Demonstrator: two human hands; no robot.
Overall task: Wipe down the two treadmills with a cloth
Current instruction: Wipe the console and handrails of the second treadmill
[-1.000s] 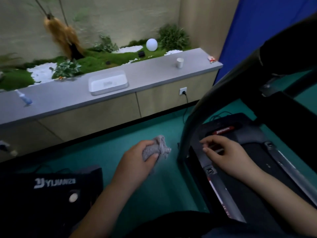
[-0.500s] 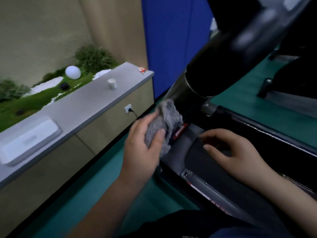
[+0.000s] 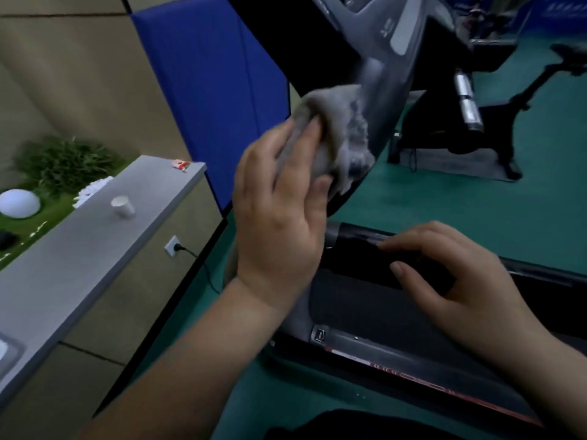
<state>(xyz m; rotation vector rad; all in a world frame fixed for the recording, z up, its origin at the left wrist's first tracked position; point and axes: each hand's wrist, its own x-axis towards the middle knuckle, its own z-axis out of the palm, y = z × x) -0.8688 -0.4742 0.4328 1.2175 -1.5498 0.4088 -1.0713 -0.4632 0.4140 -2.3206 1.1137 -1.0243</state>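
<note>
Treadmill's glossy grey slanted upright [image 3: 386,100], centre frame, is mid-wipe: left hand [image 3: 279,214] clutches crumpled fuzzy grey cloth [image 3: 341,134] against it. Right hand [image 3: 457,281], fingers loosely curled, rests on matte black front deck cover [image 3: 359,265], holding nothing. Next, probably: stroke along post, steady pressure.

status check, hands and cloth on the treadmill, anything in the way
Left hand grips grey cloth, pressed against treadmill upright. Right hand open, resting on treadmill deck. Nothing blocking the upright.
</note>
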